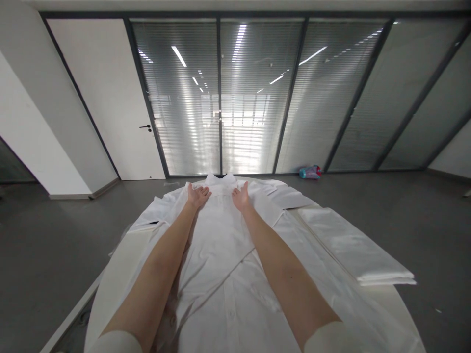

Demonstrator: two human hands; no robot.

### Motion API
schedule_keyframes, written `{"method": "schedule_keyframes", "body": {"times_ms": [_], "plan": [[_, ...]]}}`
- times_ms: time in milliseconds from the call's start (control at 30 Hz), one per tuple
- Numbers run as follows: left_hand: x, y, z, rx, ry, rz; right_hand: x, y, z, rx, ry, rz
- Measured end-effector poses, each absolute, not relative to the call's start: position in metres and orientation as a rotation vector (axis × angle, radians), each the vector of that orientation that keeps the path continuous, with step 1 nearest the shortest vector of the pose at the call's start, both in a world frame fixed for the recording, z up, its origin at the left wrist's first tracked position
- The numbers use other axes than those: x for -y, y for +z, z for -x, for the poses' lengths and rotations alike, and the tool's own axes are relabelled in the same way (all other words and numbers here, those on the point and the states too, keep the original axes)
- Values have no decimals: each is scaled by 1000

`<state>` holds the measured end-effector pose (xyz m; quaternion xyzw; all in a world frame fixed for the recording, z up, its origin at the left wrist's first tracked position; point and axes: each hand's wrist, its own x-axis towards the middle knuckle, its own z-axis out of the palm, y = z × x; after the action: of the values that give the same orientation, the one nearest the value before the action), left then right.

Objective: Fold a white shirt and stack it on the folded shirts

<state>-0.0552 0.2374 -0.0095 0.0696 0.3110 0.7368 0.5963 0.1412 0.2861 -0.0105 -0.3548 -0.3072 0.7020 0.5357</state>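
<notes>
A white button-up shirt (pixel 222 235) lies spread on a pale round table (pixel 110 279), its collar at the far edge and its button strip running toward me. Both my arms reach out over it. My left hand (pixel 198 196) is at the shirt's left shoulder, palm turned up and fingers spread. Near the right shoulder my right hand (pixel 241 196) also has its palm up and its thumb out, with the fingers slightly bent. Nothing shows in either hand. Whether the backs of the hands press on the cloth, I cannot tell.
Folded white cloth (pixel 353 245) lies along the table's right side, one corner past the edge. A blue, pink and red bundle (pixel 310 172) sits on the grey floor (pixel 412 220) by the glass partition (pixel 250 98). A white door (pixel 106 98) stands at the left.
</notes>
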Motion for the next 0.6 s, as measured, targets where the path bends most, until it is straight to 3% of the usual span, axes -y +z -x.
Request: {"method": "schedule_keyframes", "body": {"times_ms": [600], "plan": [[-237,-8,59,-709,1683,-172,-286,-9,-142,738,1702,858]]}}
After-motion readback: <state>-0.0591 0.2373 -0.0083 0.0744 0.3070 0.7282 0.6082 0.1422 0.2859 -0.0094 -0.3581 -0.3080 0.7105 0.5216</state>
